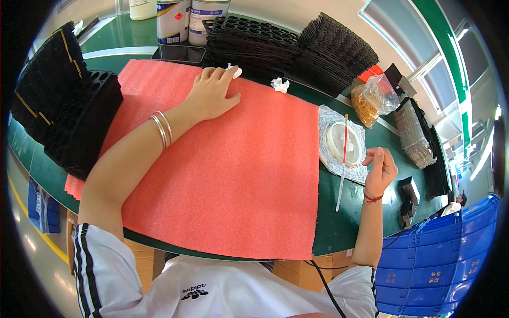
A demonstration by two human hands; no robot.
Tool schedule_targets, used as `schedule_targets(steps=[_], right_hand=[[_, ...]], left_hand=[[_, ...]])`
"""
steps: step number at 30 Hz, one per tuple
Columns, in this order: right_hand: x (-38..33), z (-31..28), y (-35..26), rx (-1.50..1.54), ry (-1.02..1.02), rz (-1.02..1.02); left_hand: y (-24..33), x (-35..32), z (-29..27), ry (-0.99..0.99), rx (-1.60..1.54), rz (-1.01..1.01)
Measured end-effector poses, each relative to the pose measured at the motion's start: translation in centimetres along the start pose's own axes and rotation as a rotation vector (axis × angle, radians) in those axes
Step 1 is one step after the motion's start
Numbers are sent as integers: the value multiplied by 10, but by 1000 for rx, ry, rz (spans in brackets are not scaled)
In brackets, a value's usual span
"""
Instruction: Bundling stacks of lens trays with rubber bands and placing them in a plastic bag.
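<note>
My left hand [211,94] lies flat on the far part of a pink foam sheet [233,175], fingers spread, its fingertips next to a small white scrap [234,70]. Two silver bangles circle that wrist. My right hand [379,169] hovers over the green table [339,228] to the right of the sheet, fingers curled with thumb and forefinger pinched; whether they hold anything is too small to see. Left of it a round white dish [338,142] sits on a patterned cloth, with a long thin brush [343,164] lying across it.
Stacks of black moulded trays stand at the left [63,114] and along the back [291,47]. Two tins [191,21] and a dark phone [178,53] are behind the sheet. A bag of yellow bits [374,98], a crumpled white scrap [279,84] and blue crates [440,259] are at right.
</note>
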State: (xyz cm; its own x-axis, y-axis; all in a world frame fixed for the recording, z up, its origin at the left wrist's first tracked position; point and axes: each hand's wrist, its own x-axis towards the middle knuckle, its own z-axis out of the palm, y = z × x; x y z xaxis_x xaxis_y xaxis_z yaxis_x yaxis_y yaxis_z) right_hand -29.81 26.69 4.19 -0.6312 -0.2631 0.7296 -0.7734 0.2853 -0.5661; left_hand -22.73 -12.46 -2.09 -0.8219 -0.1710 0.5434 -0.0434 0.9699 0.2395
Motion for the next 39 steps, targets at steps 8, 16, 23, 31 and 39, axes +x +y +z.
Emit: schedule_targets(steps=[8, 16, 23, 31, 39], right_hand=[[0, 0, -2, -17, -9, -11], [0, -1, 2, -3, -2, 4], [0, 0, 2, -6, -9, 1], [0, 0, 2, -24, -2, 2], [0, 0, 3, -23, -9, -16]], left_hand=[[-1, 12, -7, 326, -356, 197], [17, 6, -23, 326, -346, 402], [19, 5, -26, 320, -343, 481], [18, 5, -22, 334, -304, 513], [18, 4, -21, 330, -272, 503]])
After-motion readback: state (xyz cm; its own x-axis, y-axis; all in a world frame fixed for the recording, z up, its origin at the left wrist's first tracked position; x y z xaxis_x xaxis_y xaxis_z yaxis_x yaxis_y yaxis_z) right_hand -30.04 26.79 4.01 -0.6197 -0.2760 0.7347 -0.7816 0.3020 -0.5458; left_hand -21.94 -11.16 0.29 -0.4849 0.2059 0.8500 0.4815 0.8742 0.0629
